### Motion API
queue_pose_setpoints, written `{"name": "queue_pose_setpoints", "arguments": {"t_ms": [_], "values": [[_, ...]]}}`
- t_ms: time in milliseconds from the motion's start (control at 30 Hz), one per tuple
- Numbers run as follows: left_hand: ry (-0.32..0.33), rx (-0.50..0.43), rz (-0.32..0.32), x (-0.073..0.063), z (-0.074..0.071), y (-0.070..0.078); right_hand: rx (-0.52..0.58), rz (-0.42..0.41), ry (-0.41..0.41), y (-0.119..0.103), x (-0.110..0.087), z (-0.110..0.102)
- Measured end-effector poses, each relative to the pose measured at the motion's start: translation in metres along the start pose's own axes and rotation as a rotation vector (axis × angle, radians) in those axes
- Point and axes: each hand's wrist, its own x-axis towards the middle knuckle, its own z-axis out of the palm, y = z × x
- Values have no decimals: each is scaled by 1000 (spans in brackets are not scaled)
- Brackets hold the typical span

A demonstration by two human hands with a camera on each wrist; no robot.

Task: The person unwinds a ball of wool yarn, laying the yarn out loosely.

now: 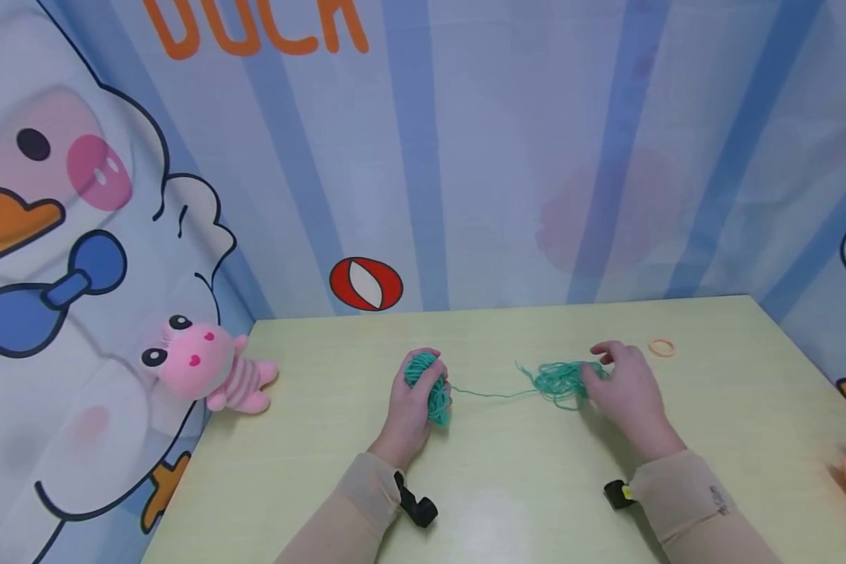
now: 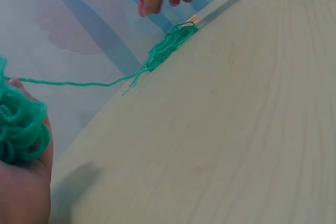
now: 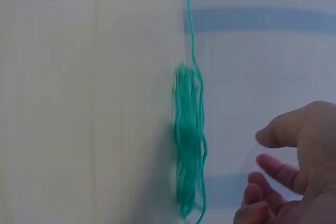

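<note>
Green yarn ball in one hand, loose yarn by the other

The left hand [image 1: 407,409] holds a ball of green yarn [image 1: 438,404], with its thumb and fingers bent round it; the ball seems to be up off the table [image 1: 522,478]; one thin strand [image 1: 497,395] runs from the ball to a loose heap [image 1: 559,381] of the same yarn, which lies on the table just beside the right hand [image 1: 630,389]; that hand holds nothing; its fingers are loose and a bit bent, with a gap between thumb and fingertips; the left wrist view shows it hanging above the heap, not touching it; a small orange ring [image 1: 664,356] lies on the table near the right hand; a pink toy [image 1: 215,374] with stripes is at the table's left edge, well apart from the yarn.

I think the step in hand is winding the yarn into a ball; a good lot looks wound, but the heap has plenty left, so I'd call it part done; the next move seems to need the right hand to pinch the strand and lead it round the ball, while the left hand keeps a snug hold; a soft pull would be best, since the heap is messy and a hard tug could make a knot.
</note>
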Motion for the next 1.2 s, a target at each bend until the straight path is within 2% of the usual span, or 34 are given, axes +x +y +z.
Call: {"name": "queue_pose_setpoints", "arguments": {"t_ms": [100,200,267,367,433,500,667,800,933,1200], "values": [[-4,2,-4,-1,-1,0,57,-178,6,-35,-10,20],[-18,0,4,-1,-1,0,111,-295,-85,-65,-21,43],[-35,-5,10,0,-1,0,143,-319,-170,-80,-25,58],[-47,-3,11,1,0,0,162,-304,-276,-95,-26,73],[-50,1,11,1,0,0,159,-298,-291,-102,-25,80],[-47,3,15,1,0,0,150,-301,-272,-105,-24,83],[-45,-7,13,1,0,-1,148,-308,-154,-100,-23,78],[-38,-12,3,1,-1,-3,220,-285,-61,-89,-19,63],[-28,-23,22,1,0,-3,263,-236,2,-73,-14,44],[-22,-5,53,1,0,-3,198,-125,87,-35,-8,11]]}}
